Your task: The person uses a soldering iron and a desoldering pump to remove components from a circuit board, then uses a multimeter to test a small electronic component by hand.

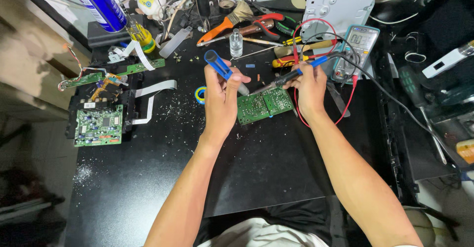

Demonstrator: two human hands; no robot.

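While both hands grip tools, left hand the blue pump, right hand the iron, the light, stiff, fragile board near the desk's far edge looks best held by its edges.

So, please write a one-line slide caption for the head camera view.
Left hand holds a blue desoldering pump, right hand a soldering iron, over a green circuit board.

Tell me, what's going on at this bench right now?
A person works over a small green circuit board on a black table. The left hand grips a blue desoldering pump, tip near the board. The right hand holds a soldering iron angled at the board's upper edge. A multimeter sits behind.
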